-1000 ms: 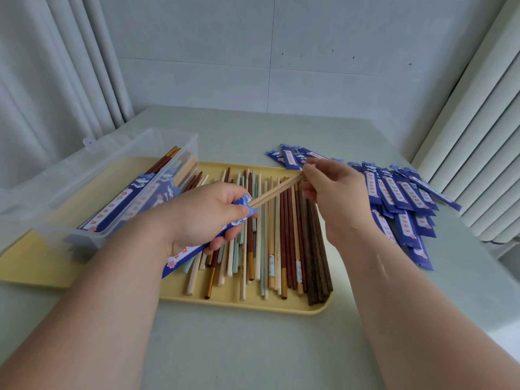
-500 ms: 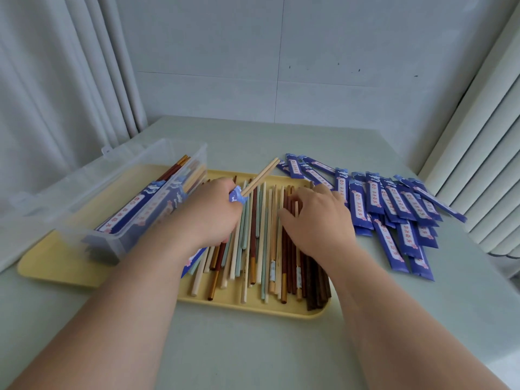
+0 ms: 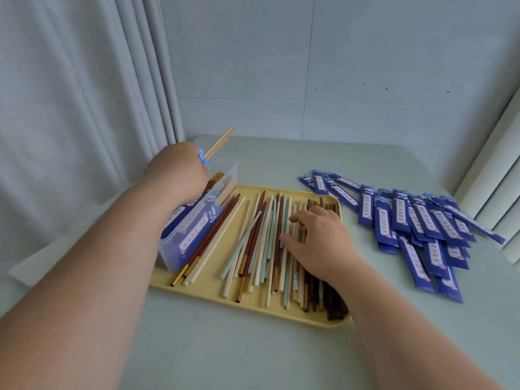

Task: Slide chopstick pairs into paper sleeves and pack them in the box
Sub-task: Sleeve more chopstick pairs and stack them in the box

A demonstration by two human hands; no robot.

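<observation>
1. From my remote seat I see the left hand (image 3: 174,164) curled round a blue paper sleeve (image 3: 203,158) — a pair of pale wooden chopsticks (image 3: 221,140) pokes out of its far end, tilted up and away.
2. That hand hovers above the far end of the clear plastic box (image 3: 168,258), which stands on the left part of the flat yellow tray (image 3: 208,288) and holds sleeved pairs (image 3: 194,226).
3. The right hand (image 3: 318,243) rests with fingers spread and loosely bent on the loose mixed-colour chopsticks (image 3: 261,235) in the tray — I see no stick pinched.
4. A heap of empty blue sleeves (image 3: 422,220) lies on the pale table (image 3: 253,347), right of the tray.
</observation>
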